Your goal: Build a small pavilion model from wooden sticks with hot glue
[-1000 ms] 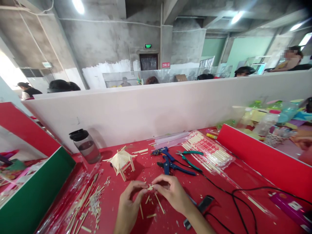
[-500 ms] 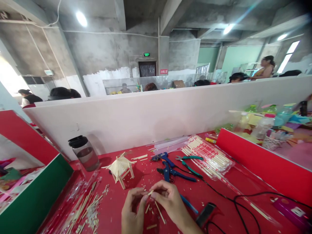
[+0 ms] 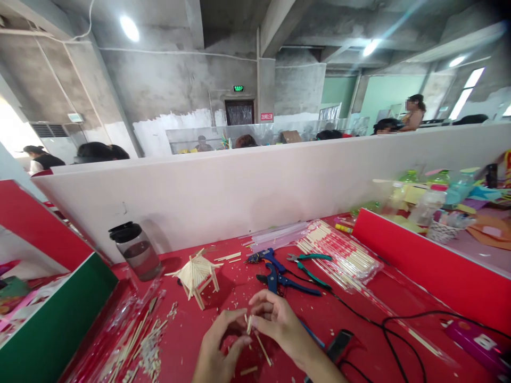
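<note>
My right hand [image 3: 279, 325] pinches a short piece of wooden stick [image 3: 249, 325] between thumb and fingers, low over the red table. My left hand [image 3: 224, 340] is just left of that piece, its thumb and forefinger curved and apart. Below the hands lie a longer thin stick [image 3: 264, 348] and a short cut piece [image 3: 249, 371]. Beyond my left hand stands a small pavilion-like model [image 3: 198, 274] made of sticks, with a sloped roof and legs.
Behind my hands lie a blue glue gun [image 3: 268, 256], a blue-handled cutter [image 3: 287, 283] and green-handled pliers [image 3: 311, 264]. Bagged sticks [image 3: 339, 252] are at the back right, a water bottle [image 3: 138, 251] at the back left. Stick scraps [image 3: 149, 346] litter the left; a black cable [image 3: 361, 319] crosses the right.
My left thumb and forefinger have parted from the short stick piece, which both hands touched before. The piece now stands more upright in my right hand.
</note>
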`<state>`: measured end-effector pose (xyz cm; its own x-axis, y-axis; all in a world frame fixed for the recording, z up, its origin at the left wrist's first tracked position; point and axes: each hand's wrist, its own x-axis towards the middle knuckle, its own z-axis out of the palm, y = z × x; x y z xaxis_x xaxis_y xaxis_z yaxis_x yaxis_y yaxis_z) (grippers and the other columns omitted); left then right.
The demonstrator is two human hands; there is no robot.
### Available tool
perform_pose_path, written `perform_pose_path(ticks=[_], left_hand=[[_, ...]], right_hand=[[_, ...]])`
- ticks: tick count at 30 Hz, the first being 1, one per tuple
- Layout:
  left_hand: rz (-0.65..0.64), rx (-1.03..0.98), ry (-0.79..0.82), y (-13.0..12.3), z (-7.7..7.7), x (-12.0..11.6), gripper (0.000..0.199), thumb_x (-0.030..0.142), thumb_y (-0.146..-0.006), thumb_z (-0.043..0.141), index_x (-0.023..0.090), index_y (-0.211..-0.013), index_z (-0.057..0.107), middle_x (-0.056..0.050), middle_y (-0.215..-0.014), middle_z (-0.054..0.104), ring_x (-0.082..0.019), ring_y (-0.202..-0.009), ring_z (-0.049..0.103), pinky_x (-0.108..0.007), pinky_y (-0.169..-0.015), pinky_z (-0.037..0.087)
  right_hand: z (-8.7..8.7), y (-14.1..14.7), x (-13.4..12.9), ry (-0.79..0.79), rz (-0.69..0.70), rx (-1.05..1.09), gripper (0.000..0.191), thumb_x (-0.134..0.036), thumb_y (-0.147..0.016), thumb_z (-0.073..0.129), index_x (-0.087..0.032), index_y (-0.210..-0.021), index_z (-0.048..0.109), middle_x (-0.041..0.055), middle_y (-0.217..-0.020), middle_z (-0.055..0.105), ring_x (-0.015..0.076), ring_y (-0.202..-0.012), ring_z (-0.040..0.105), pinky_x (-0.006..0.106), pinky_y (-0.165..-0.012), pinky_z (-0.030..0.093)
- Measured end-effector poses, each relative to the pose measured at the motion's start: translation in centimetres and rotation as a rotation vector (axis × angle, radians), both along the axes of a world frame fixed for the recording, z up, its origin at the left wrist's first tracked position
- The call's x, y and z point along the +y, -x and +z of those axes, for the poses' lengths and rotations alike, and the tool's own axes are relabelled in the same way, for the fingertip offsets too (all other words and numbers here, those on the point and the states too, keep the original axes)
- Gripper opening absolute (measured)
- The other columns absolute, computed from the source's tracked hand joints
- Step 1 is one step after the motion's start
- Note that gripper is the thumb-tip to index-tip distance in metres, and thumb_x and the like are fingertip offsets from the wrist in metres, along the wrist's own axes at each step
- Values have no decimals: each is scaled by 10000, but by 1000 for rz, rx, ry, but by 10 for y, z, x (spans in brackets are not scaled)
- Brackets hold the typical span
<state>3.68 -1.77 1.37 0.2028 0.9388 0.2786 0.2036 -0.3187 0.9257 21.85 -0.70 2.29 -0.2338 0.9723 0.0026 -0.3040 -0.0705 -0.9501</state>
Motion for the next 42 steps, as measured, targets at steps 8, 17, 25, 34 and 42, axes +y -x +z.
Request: perform_pose_path(ticks=[8, 17, 25, 34, 42], left_hand=[[-146, 113, -10, 5, 10, 3, 368, 272, -771, 767, 281, -1138, 744, -38, -850, 711, -181, -763, 658, -274, -756, 536], [-73, 60, 50, 1, 6, 3, 285, 313, -724, 804, 233, -997, 792, -58, -821, 712, -203, -764, 662, -311, -761, 545], [-28, 12, 85, -2, 5, 3, 325, 354, -705, 809, 234, -1007, 796, -71, -829, 699, -226, -788, 662, -353, -767, 546], [-35, -8, 138, -6, 10, 1, 359, 338, -695, 813, 236, -1038, 789, -65, -795, 676, -211, -754, 635, -350, -745, 524], [-4, 58, 87, -6, 8, 0, 309, 293, -695, 808, 249, -1001, 800, -62, -802, 700, -203, -745, 645, -335, -764, 535]], right_hand=[[7, -4, -4, 32, 124, 6, 405, -253, -690, 819, -186, -1011, 581, -12, -814, 682, 105, -690, 595, 210, -638, 403], [8, -4, -5, 103, 126, 26, 431, -286, -661, 847, -184, -996, 596, -3, -804, 697, 134, -718, 637, 225, -655, 433], [4, -3, -5, 126, 129, 55, 470, -322, -629, 865, -194, -996, 600, 4, -787, 705, 164, -716, 659, 251, -649, 465], [7, -10, -4, 122, 162, 15, 476, -307, -654, 859, -172, -1032, 602, 28, -803, 731, 118, -642, 620, 224, -625, 439], [6, -11, -3, 124, 183, -22, 505, -366, -632, 877, -170, -1021, 622, 44, -805, 745, 162, -704, 667, 240, -652, 438]])
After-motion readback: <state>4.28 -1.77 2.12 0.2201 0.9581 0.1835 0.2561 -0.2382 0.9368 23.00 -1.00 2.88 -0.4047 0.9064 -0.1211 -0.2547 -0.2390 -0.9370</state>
